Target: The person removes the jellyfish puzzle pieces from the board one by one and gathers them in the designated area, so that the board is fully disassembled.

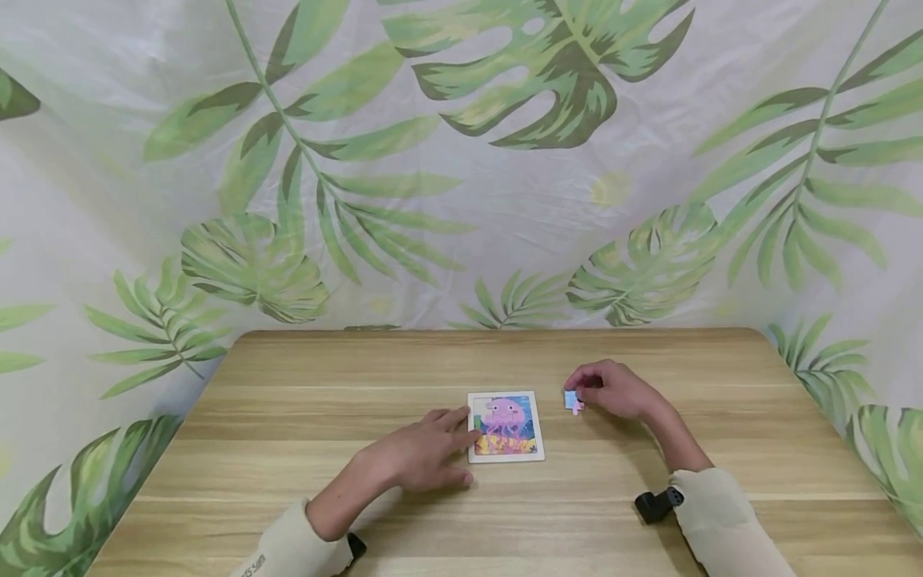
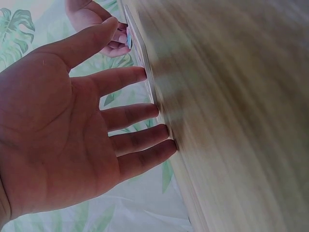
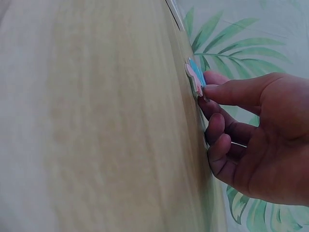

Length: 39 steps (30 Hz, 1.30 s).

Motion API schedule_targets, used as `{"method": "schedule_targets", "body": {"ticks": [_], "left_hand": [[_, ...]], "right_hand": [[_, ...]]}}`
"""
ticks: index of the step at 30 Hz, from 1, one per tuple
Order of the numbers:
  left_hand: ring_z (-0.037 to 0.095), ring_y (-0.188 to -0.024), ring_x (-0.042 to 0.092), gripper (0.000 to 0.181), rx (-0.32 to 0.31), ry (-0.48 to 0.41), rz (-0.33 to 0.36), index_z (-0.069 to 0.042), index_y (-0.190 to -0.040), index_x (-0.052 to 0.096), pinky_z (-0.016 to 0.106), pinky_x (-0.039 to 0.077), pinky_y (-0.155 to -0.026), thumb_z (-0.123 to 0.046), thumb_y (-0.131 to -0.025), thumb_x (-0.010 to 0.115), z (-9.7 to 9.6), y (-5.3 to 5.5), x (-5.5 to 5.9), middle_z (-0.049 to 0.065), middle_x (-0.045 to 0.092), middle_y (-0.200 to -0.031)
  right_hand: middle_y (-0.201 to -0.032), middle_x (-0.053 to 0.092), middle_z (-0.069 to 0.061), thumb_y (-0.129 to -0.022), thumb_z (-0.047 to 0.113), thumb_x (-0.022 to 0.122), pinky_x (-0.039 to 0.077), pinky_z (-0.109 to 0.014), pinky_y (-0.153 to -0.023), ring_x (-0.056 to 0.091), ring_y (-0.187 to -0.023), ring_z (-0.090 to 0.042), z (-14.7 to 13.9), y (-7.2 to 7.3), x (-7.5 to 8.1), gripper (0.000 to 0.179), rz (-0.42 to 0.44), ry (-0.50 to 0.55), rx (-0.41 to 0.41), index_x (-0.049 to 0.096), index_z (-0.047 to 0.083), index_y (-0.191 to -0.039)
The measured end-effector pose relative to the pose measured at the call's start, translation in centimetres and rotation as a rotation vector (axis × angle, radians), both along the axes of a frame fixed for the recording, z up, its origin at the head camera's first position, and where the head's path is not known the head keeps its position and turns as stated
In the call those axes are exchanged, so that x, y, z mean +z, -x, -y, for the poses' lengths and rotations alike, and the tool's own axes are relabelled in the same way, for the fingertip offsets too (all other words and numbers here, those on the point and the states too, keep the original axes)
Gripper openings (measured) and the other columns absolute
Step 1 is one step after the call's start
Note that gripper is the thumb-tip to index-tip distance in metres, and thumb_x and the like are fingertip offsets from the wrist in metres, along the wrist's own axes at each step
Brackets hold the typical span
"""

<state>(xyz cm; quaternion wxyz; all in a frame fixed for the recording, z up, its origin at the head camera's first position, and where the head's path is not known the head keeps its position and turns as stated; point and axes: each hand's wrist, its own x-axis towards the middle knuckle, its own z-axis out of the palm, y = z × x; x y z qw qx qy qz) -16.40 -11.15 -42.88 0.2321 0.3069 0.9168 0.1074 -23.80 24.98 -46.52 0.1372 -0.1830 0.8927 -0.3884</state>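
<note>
A small square jigsaw puzzle (image 1: 537, 429) with a white border lies on the table and pictures a pink jellyfish over a blue and yellow sea floor. Its upper left corner shows a pale patch. My left hand (image 1: 431, 450) rests at the puzzle's left side, fingers stretched out with the tips on its edge. To the right of the puzzle, my right hand (image 1: 618, 390) pinches a blue and pink puzzle piece (image 1: 572, 399) between thumb and forefinger. In the right wrist view the piece (image 3: 195, 77) stands close over the tabletop, while the other fingers curl loosely.
The wood-grain table (image 1: 346, 369) reaches back to a pale curtain (image 1: 519, 216) printed with green leaves. Dark wrist devices (image 1: 658, 506) sit at both light sleeves (image 1: 724, 513).
</note>
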Motion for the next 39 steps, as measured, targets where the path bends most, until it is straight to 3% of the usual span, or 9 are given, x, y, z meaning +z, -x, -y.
{"method": "schedule_targets", "body": {"ticks": [24,39], "left_hand": [[0.039,-0.163,0.030,0.069,-0.014,-0.002,-0.014,-0.018,-0.162,0.051,0.059,0.041,-0.125,-0.048,-0.103,0.070,-0.1,0.1,0.3,0.015,0.029,-0.177],[0.039,-0.163,0.030,0.069,-0.009,0.012,-0.015,-0.019,-0.162,0.051,0.058,0.041,-0.125,-0.049,-0.103,0.070,0.0,0.0,0.1,0.014,0.029,-0.178]], "right_hand": [[-0.105,0.078,-0.007,-0.102,0.002,0.065,0.051,-0.028,-0.080,0.060,-0.090,-0.016,0.1,0.0,0.2,0.018,-0.019,-0.053,-0.027,0.080,0.007,-0.110],[-0.113,0.077,-0.010,-0.099,0.003,0.070,0.055,-0.031,-0.085,0.065,-0.097,-0.017,2.4,-0.1,0.5,0.020,-0.061,-0.055,0.023,0.077,0.004,-0.117]]}}
